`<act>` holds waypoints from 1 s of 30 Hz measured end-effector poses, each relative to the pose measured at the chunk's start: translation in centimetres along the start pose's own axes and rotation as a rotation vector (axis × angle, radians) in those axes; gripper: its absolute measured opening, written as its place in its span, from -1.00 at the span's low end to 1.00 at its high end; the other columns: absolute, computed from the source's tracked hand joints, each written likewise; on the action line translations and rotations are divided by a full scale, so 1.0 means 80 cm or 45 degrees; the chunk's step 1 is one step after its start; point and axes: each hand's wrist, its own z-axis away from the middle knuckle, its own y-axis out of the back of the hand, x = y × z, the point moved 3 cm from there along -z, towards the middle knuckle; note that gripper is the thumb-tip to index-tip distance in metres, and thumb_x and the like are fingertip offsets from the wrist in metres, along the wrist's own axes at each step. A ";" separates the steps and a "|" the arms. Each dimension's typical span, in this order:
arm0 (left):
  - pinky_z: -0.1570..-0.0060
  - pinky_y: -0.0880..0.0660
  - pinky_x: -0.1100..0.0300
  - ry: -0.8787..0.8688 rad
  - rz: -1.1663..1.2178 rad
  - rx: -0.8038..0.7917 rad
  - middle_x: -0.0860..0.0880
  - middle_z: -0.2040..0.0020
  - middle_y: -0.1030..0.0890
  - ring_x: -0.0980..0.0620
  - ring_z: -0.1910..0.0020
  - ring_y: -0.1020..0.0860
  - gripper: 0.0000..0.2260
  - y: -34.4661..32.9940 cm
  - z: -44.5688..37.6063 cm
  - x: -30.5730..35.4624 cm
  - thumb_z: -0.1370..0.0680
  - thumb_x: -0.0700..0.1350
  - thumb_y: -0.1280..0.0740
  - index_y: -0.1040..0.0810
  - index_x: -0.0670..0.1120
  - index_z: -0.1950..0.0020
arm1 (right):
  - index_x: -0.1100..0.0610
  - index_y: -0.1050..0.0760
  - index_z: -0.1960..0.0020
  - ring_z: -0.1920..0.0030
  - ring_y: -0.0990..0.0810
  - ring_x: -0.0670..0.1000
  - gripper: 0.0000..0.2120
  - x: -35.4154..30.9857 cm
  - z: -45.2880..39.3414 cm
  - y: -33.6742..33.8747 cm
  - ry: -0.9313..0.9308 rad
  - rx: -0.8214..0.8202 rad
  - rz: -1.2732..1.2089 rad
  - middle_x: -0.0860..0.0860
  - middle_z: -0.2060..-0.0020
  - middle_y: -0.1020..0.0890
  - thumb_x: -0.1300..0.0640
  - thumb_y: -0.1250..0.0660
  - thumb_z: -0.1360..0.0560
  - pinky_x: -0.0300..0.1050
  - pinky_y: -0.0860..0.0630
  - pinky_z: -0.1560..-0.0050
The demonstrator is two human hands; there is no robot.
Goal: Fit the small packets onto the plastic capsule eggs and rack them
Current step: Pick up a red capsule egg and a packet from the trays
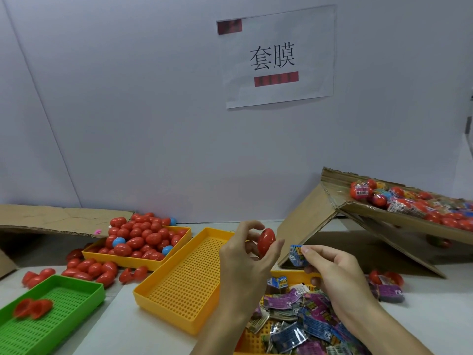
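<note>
While left hand (245,254) fingers clamp red egg (266,241) | right hand (332,275) fingers pinch packet (297,255) | risk: smooth egg slips, packet snags or tears.

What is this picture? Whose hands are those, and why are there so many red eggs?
A person wears a camera on their head, so you see their own two hands from above. The left hand holds a red plastic egg. The right hand pinches a small packet beside it, not yet on the egg. On the table sit a yellow tray of eggs, an empty yellow tray, a green tray and a pile of packets. The cardboard box holds wrapped eggs.
</note>
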 end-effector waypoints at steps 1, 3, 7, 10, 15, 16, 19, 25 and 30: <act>0.43 -0.60 0.23 0.009 0.038 0.004 0.16 0.20 -0.59 0.15 0.28 -0.63 -0.75 0.001 -0.001 0.002 -0.40 0.09 -0.47 -0.47 0.24 -0.01 | 0.09 -0.69 0.08 0.21 -0.57 0.05 -0.91 0.000 0.000 0.000 -0.003 -0.004 0.001 0.12 0.23 -0.69 0.12 -0.41 -0.53 -0.06 -0.51 0.21; 0.46 -0.59 0.24 0.036 0.130 -0.006 0.10 0.23 -0.60 0.10 0.35 -0.64 -0.77 0.002 -0.001 0.005 -0.42 0.06 -0.45 -0.52 0.22 -0.03 | 0.10 -0.69 0.07 0.24 -0.56 0.06 -0.90 0.001 0.000 0.000 -0.013 -0.016 0.003 0.17 0.20 -0.70 0.12 -0.40 -0.53 -0.07 -0.52 0.22; 0.36 -0.62 0.25 0.118 0.263 -0.014 0.04 0.17 -0.63 0.01 0.27 -0.68 -0.82 0.002 -0.002 0.003 -0.42 0.01 -0.46 -0.57 0.23 0.03 | 0.09 -0.69 0.07 0.24 -0.56 0.05 -0.91 0.001 -0.001 0.000 -0.019 -0.013 0.001 0.15 0.21 -0.70 0.12 -0.40 -0.53 -0.08 -0.52 0.24; 0.26 -0.64 0.23 0.174 0.251 -0.013 0.01 0.10 -0.63 0.07 0.24 -0.70 -0.74 0.001 -0.002 -0.002 -0.40 -0.04 -0.51 -0.55 0.11 -0.03 | 0.09 -0.69 0.09 0.24 -0.56 0.04 -0.91 0.000 0.000 0.000 -0.011 -0.012 0.005 0.13 0.26 -0.68 0.12 -0.41 -0.53 -0.09 -0.52 0.24; 0.24 -0.65 0.22 0.182 0.205 -0.026 0.01 0.08 -0.62 0.12 0.26 -0.69 -0.72 -0.001 -0.002 -0.005 -0.44 -0.15 -0.52 -0.53 0.07 -0.04 | 0.10 -0.68 0.06 0.19 -0.58 0.07 -0.91 -0.001 0.001 0.000 -0.018 -0.030 0.009 0.18 0.18 -0.70 0.13 -0.40 -0.53 -0.02 -0.55 0.15; 0.23 -0.65 0.21 0.184 0.200 -0.024 0.02 0.08 -0.62 0.12 0.26 -0.69 -0.72 -0.001 -0.002 -0.005 -0.44 -0.15 -0.52 -0.52 0.07 -0.04 | 0.10 -0.68 0.05 0.18 -0.59 0.07 -0.91 -0.001 0.001 0.000 -0.018 -0.029 0.013 0.17 0.18 -0.70 0.13 -0.40 -0.53 -0.02 -0.55 0.14; 0.22 -0.65 0.20 0.188 0.190 -0.025 0.03 0.08 -0.62 0.12 0.25 -0.69 -0.73 -0.002 -0.002 -0.007 -0.45 -0.15 -0.52 -0.52 0.06 -0.05 | 0.10 -0.67 0.02 0.13 -0.61 0.10 -0.91 0.000 0.001 0.000 -0.025 -0.033 0.025 0.15 0.17 -0.71 0.13 -0.39 -0.54 0.04 -0.57 0.06; 0.10 -0.63 0.23 0.455 0.659 -0.068 -0.15 0.04 -0.68 -0.09 0.07 -0.71 -0.87 -0.004 -0.005 -0.009 -0.59 -0.26 -0.32 -0.47 -0.12 -0.12 | 0.10 -0.67 0.02 0.15 -0.60 0.07 -0.91 0.000 0.001 0.000 -0.036 -0.028 0.036 0.14 0.18 -0.70 0.12 -0.40 -0.54 -0.02 -0.56 0.12; 0.10 -0.63 0.20 0.626 0.907 -0.106 -0.17 0.01 -0.71 -0.17 -0.01 -0.69 -0.85 -0.009 -0.005 -0.010 -0.64 -0.17 -0.24 -0.42 -0.18 -0.19 | 0.08 -0.67 0.03 0.15 -0.60 0.09 -0.91 -0.002 0.003 0.000 -0.035 -0.023 0.053 0.13 0.20 -0.69 0.11 -0.40 -0.53 -0.01 -0.55 0.14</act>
